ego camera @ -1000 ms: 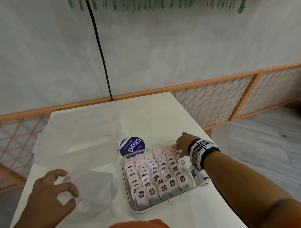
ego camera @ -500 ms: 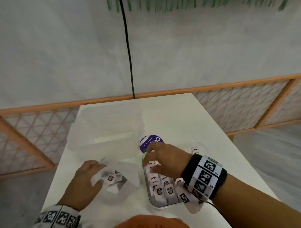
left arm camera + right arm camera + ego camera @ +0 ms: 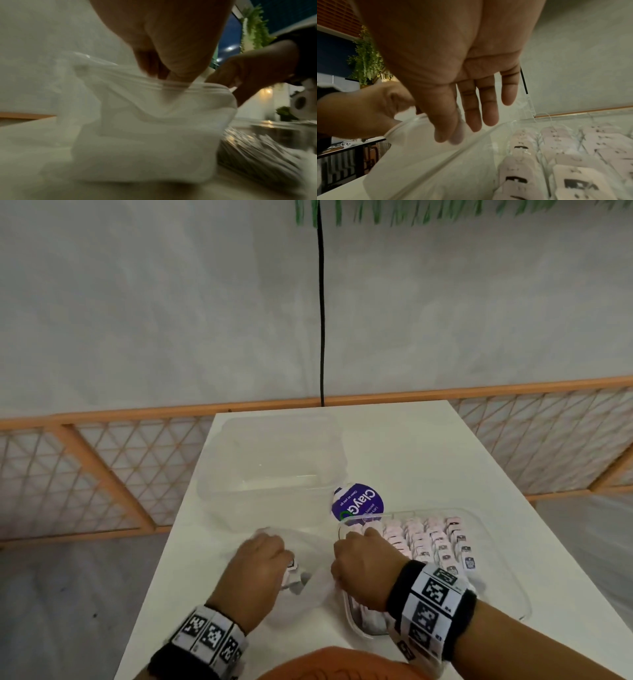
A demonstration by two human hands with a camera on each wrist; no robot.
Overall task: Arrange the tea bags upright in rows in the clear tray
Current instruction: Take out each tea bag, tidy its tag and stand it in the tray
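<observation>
Clear plastic is crinkling as my left hand (image 3: 258,563) is reaching into the zip bag (image 3: 154,121), fingers curling around the last loose tea bags (image 3: 291,571). My right hand (image 3: 368,568) has swung over from the tray's far corner, now pinching the bag's rim at 3 o'clock. Rows are nearly filling the clear tray (image 3: 496,546), so I'm fetching the final few.
</observation>
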